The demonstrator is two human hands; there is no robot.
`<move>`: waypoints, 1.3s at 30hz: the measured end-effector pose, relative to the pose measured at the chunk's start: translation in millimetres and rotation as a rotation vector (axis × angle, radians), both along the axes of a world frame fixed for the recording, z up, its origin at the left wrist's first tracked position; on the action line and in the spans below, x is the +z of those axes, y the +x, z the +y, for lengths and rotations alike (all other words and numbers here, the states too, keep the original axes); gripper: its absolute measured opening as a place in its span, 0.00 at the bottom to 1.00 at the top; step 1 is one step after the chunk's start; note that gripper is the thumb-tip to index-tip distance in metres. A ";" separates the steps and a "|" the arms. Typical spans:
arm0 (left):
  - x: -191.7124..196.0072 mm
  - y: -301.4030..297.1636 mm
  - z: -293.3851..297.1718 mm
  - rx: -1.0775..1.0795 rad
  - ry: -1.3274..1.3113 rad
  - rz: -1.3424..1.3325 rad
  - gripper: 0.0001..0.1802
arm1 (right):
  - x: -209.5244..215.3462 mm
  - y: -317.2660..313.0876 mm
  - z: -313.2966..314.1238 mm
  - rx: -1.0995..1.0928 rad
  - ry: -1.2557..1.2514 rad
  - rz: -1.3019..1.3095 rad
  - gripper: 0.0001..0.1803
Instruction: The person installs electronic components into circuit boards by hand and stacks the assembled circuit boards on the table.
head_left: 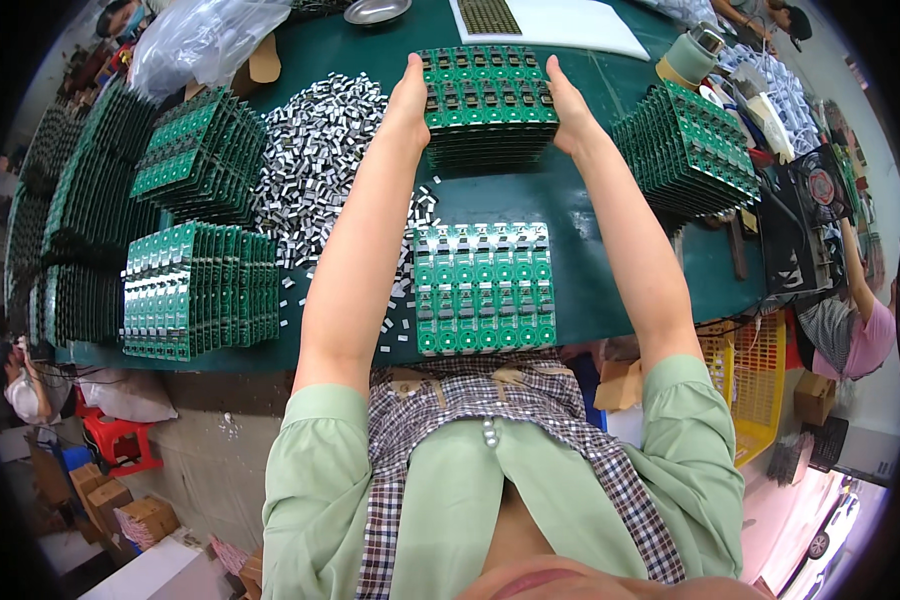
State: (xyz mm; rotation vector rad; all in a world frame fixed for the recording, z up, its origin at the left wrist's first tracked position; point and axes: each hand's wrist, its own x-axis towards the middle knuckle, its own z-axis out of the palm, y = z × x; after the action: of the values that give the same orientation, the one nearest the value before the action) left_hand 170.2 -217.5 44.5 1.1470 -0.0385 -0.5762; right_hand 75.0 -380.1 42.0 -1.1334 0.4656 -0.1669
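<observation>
A stack of green circuit board panels [490, 100] stands at the far middle of the table, between my two outstretched arms. My left hand [406, 106] presses on its left side and my right hand [572, 110] on its right side, thumbs up along the edges. The fingers behind the stack are partly hidden. Closer to me, a single circuit board panel [484, 290] lies flat by the table's front edge. Left of my left forearm spreads a heap of small white and dark parts [315, 160], some scattered near the panel.
Tall stacks of circuit boards [205, 290] fill the left side of the green table [590, 290]. Another board stack [686, 150] is at the right, near a grey-green flask [690, 55] and a small fan [820, 185]. A yellow crate [755, 385] stands below; other people sit around.
</observation>
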 end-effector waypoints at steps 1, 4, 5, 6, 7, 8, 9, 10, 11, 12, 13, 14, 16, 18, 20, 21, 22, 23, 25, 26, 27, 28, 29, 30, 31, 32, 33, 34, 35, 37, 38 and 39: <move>2.0 2.5 -3.1 0.000 0.012 -0.001 0.28 | -0.6 0.8 -1.2 -0.001 -0.006 -0.006 0.33; -0.2 -0.8 -5.6 -0.012 -0.032 0.028 0.27 | -9.6 0.7 -0.2 -0.008 0.036 -0.052 0.34; -2.9 -5.1 -4.5 0.002 -0.031 0.037 0.27 | -8.1 -0.3 -0.5 -0.008 0.043 -0.038 0.34; -3.2 -4.3 -4.4 -0.066 -0.057 0.005 0.31 | -4.1 0.4 -4.4 -0.041 0.052 -0.038 0.34; -14.3 9.0 3.2 -0.059 -0.031 -0.051 0.32 | 1.0 2.6 9.2 -0.044 0.062 -0.032 0.34; -18.1 18.4 0.9 -0.008 -0.038 -0.043 0.29 | -4.5 6.9 3.5 -0.041 0.031 -0.028 0.41; -23.1 23.1 5.1 0.053 -0.039 -0.028 0.27 | -0.8 7.5 7.8 -0.042 0.022 0.037 0.42; -23.0 19.1 8.0 0.008 -0.062 -0.038 0.30 | -10.1 4.9 -7.3 -0.027 0.038 0.014 0.43; -17.9 18.3 19.1 -0.020 -0.086 -0.057 0.35 | -13.7 2.9 -8.6 -0.113 -0.025 -0.017 0.44; -13.7 15.7 43.3 -0.094 -0.062 -0.142 0.39 | -10.5 -8.0 -2.3 -0.213 -0.242 0.042 0.45; -2.5 7.9 61.7 -0.058 0.032 -0.325 0.36 | -8.7 -21.9 -7.1 -0.254 -0.234 -0.013 0.46; 6.2 4.5 94.2 -0.055 0.197 -0.602 0.29 | -10.9 -32.2 -9.9 -0.258 -0.284 -0.102 0.45; 8.8 -19.4 136.6 -0.109 0.495 -0.840 0.18 | -13.5 -49.1 -3.1 -0.330 -0.381 -0.167 0.38; -0.3 -59.6 164.1 -0.136 0.698 -0.991 0.11 | -6.2 -66.6 14.5 -0.315 -0.486 -0.221 0.29; -14.8 -90.4 170.4 -0.139 0.900 -1.310 0.08 | 2.4 -79.9 33.9 -0.262 -0.516 -0.246 0.25; -20.7 -94.7 163.9 -0.162 1.030 -1.444 0.08 | 1.1 -83.4 37.5 -0.256 -0.491 -0.247 0.23; -26.8 -99.8 157.6 -0.113 1.103 -1.507 0.06 | 2.7 -86.5 42.5 -0.253 -0.498 -0.214 0.22; -34.9 -102.2 152.4 -0.069 1.174 -1.564 0.04 | 2.7 -89.6 46.1 -0.238 -0.523 -0.187 0.21; -42.2 -107.3 146.8 -0.083 1.147 -1.565 0.02 | 7.3 -102.0 48.4 -0.208 -0.546 -0.214 0.21; -42.9 -109.8 147.4 -0.077 1.122 -1.589 0.02 | 9.5 -106.7 48.7 -0.217 -0.585 -0.221 0.20; -44.0 -110.5 149.3 -0.075 1.096 -1.610 0.02 | 12.4 -109.8 47.9 -0.209 -0.584 -0.246 0.20; -43.2 -112.8 151.3 -0.077 1.072 -1.628 0.02 | 14.8 -116.5 46.2 -0.223 -0.591 -0.227 0.20; -42.6 -113.6 153.0 -0.075 1.077 -1.643 0.02 | 15.8 -121.4 44.7 -0.237 -0.597 -0.203 0.20; -42.3 -114.2 155.8 -0.086 1.084 -1.661 0.02 | 15.0 -124.3 43.7 -0.252 -0.572 -0.211 0.19; -42.0 -113.8 157.7 -0.100 1.087 -1.681 0.02 | 15.0 -127.1 43.7 -0.253 -0.574 -0.215 0.19; -42.3 -115.3 157.7 -0.099 1.084 -1.682 0.02 | 14.9 -130.7 43.7 -0.240 -0.573 -0.211 0.19; -43.2 -118.3 157.2 -0.085 1.107 -1.671 0.02 | 15.1 -134.5 43.7 -0.226 -0.572 -0.203 0.19; -43.5 -116.9 157.9 -0.074 1.129 -1.664 0.02 | 16.6 -134.7 47.0 -0.232 -0.572 -0.201 0.19; -43.7 -114.7 159.2 -0.081 1.122 -1.664 0.02 | 20.2 -136.3 52.7 -0.198 -0.586 -0.208 0.17; -45.7 -106.5 161.9 0.024 0.965 -1.560 0.02 | 26.1 -138.7 66.8 -0.177 -0.606 -0.192 0.16; -45.4 -103.3 166.8 -0.039 0.875 -1.460 0.04 | 30.4 -140.9 75.4 -0.075 -0.676 -0.176 0.14; -45.1 -106.4 172.1 0.083 0.716 -1.273 0.06 | 34.9 -141.0 86.0 0.028 -0.741 -0.153 0.13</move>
State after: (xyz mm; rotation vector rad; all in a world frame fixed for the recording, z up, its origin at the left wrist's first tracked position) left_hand 63.7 -45.4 -0.5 2.0459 -0.9286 0.3397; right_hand -66.0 -294.1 76.9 -1.8346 0.2479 -0.4208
